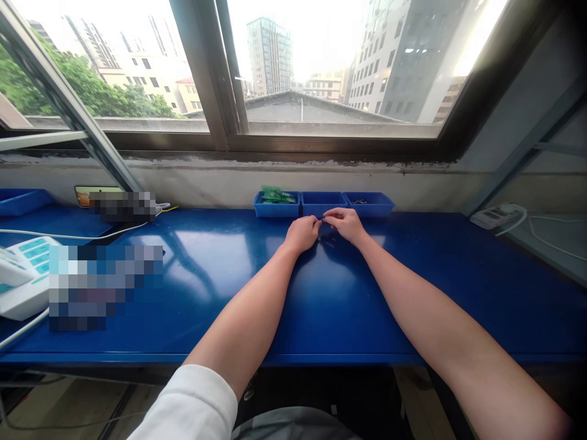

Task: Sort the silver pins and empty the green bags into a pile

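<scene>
My left hand (302,234) is closed, its fingertips pinched together just in front of the blue bins. Facing it, my right hand (346,224) pinches with thumb and forefinger. A small dark thin piece (322,219) shows between the two sets of fingertips; it is too small to tell its kind. Behind my left hand, the left blue bin (277,210) holds green plastic packets (276,195). The middle blue bin (323,201) stands behind the gap between my hands. Several small dark and brassy pieces (359,201) lie in the right blue bin (378,208).
The blue tabletop (220,293) runs up to the wall below the window. At left are a white power strip (27,269), a cable (68,232), a phone (82,197), another blue bin (22,201) and blurred-out patches. A white socket block (494,216) sits far right.
</scene>
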`<state>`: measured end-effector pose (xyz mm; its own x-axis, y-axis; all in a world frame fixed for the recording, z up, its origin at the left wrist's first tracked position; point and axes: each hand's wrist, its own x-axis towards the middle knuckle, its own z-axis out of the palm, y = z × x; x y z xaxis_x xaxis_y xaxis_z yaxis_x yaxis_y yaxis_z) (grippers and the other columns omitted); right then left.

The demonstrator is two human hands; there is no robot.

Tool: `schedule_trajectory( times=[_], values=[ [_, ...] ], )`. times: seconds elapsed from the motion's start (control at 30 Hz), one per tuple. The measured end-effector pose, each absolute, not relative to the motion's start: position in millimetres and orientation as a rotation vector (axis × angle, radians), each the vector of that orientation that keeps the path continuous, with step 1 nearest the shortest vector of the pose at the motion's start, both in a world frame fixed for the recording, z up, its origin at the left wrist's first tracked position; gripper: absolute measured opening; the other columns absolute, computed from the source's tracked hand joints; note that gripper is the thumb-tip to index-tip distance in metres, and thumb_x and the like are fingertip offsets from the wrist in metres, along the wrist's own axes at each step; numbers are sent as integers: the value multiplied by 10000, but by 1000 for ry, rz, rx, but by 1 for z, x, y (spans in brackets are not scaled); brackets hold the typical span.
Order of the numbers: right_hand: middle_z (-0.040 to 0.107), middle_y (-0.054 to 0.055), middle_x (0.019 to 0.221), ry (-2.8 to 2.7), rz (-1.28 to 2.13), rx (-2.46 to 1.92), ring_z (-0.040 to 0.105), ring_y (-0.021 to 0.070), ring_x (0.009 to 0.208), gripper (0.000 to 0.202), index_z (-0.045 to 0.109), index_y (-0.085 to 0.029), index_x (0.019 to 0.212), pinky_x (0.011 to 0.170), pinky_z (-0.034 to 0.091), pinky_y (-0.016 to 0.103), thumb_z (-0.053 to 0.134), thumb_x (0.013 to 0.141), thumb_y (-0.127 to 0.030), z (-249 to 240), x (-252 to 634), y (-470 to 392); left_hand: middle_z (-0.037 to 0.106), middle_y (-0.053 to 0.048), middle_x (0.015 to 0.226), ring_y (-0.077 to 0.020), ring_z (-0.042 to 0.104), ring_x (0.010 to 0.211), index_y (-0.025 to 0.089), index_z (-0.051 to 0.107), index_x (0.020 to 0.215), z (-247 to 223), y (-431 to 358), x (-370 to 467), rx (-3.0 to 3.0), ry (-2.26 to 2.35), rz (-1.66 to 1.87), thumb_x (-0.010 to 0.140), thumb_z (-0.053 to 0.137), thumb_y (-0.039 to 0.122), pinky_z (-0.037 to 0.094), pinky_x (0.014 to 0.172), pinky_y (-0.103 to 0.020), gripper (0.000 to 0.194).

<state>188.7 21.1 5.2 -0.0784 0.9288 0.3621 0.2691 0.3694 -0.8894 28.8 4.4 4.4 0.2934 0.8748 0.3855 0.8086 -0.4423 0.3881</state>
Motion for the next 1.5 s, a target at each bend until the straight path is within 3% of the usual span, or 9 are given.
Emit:
schedule_trajectory(
  times=[0.43, 0.57, 0.77, 0.9, 1.0, 1.1, 1.3, 1.4, 1.5],
  values=[
    [709, 32, 766, -1621, 738, -1128, 602, 149, 600, 230, 723, -171, 832, 616, 502, 272, 628, 671, -305, 4, 195, 22, 678, -62, 961, -196, 610, 882, 209, 635, 927, 3, 5, 29, 2396, 1575, 875, 913, 388, 377, 448, 740, -274, 299],
    [711, 44, 905, -1557, 471, -1225, 617, 172, 736, 310, 715, -166, 950, 774, 503, 311, 589, 682, -259, 7, 203, 26, 659, -69, 1020, -203, 596, 940, 202, 603, 1027, 3, 8, 28, 2289, 1696, 957, 892, 421, 374, 448, 796, -285, 285],
    [638, 76, 1106, -1512, 171, -1530, 492, 251, 1066, 592, 551, -184, 1272, 979, 386, 410, 555, 681, -217, 14, 228, 31, 615, -101, 1084, -223, 541, 1056, 170, 609, 1042, 3, 12, 22, 2149, 1917, 973, 842, 373, 147, 418, 906, -306, 311],
    [520, 119, 1244, -1444, 150, -1768, 363, 315, 1177, 680, 436, -210, 1361, 996, 323, 483, 563, 695, -262, 14, 242, 34, 596, -124, 1094, -264, 524, 1068, 165, 619, 1028, 3, 11, 21, 2122, 1944, 904, 781, 403, 107, 422, 893, -350, 333],
    [273, 92, 1463, -1437, 160, -1894, 317, 362, 1190, 756, 377, -289, 1384, 958, 325, 540, 604, 664, -281, 8, 250, 38, 600, -133, 1094, -284, 530, 1067, 159, 623, 1010, 4, 11, 20, 2096, 1931, 907, 742, 431, 101, 414, 898, -380, 334],
    [113, 87, 1516, -1435, 161, -1902, 296, 380, 1203, 803, 346, -319, 1389, 927, 344, 549, 629, 640, -260, 1, 253, 42, 635, -102, 1061, -258, 559, 1048, 171, 625, 982, 6, 16, 16, 1907, 1925, 1108, 722, 429, 88, 388, 940, -385, 336],
    [280, 169, 1421, -1377, 23, -1760, 294, 356, 1213, 667, 414, -176, 1335, 949, 334, 520, 563, 687, -228, -3, 244, 37, 683, -46, 911, -176, 622, 888, 187, 609, 912, 6, 33, 0, 1269, 1641, 1666, 814, 375, 225, 464, 814, -285, 257],
    [443, 170, 1258, -1449, -30, -1650, 355, 312, 1163, 532, 506, -128, 1223, 968, 337, 481, 531, 695, -187, -3, 239, 35, 683, -41, 866, -167, 624, 834, 190, 610, 882, 5, 33, -2, 1257, 1626, 1716, 834, 357, 264, 470, 779, -275, 268],
    [515, 139, 1084, -1507, -96, -1563, 402, 288, 1083, 320, 614, -140, 999, 954, 361, 448, 513, 696, -158, -3, 232, 33, 684, -34, 833, -174, 617, 818, 197, 628, 836, 7, 25, 4, 1521, 1682, 1627, 823, 391, 263, 456, 774, -276, 247]
  ],
)
